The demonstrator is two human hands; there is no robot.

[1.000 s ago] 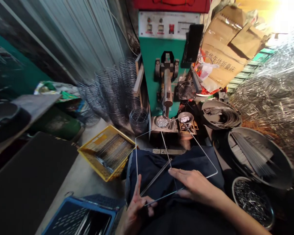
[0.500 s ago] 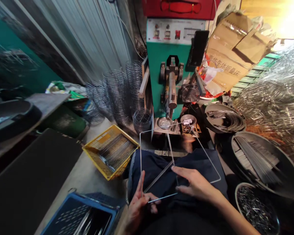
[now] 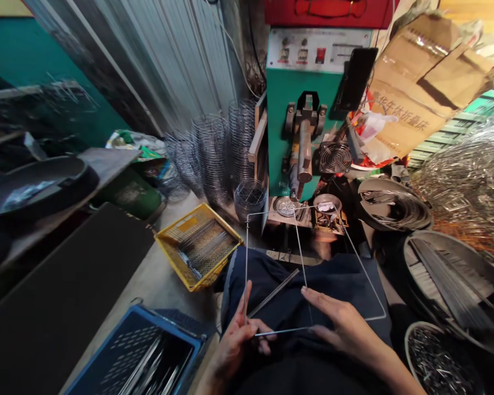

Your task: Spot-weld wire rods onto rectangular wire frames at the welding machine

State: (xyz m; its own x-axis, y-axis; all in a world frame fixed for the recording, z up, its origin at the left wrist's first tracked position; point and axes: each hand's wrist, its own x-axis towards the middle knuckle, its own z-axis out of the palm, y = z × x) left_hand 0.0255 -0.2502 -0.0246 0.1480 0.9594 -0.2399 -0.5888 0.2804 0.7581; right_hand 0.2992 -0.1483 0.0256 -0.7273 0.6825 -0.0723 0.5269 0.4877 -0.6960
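A bent wire frame (image 3: 246, 247) stretches over my lap, its far side reaching the bench under the machine's electrodes. My left hand (image 3: 236, 340) is closed on its near left corner, with the index finger along the left side. A few thin loose wire rods (image 3: 274, 293) slant up from that same hand. My right hand (image 3: 346, 323) has thumb and fingers along a straight wire rod (image 3: 299, 244) that runs lengthwise across the frame, from the far bar to the near bar. The frame's right corner (image 3: 382, 315) shows beyond my right hand. Dark cloth (image 3: 267, 274) lies beneath.
Ahead stands a green welding machine (image 3: 280, 120); small dishes (image 3: 286, 205) sit below its electrodes. On the left are a yellow crate (image 3: 164, 241) of rods and a blue crate (image 3: 197, 345). Wire-filled pans (image 3: 407, 263) stand on the right. Stacked wire rings (image 3: 212, 153) rise behind.
The view has swung left, so everything sits further right. The lengthwise rod under my right hand has shifted forward; its far end now meets the frame's far bar. My left hand keeps its grip.
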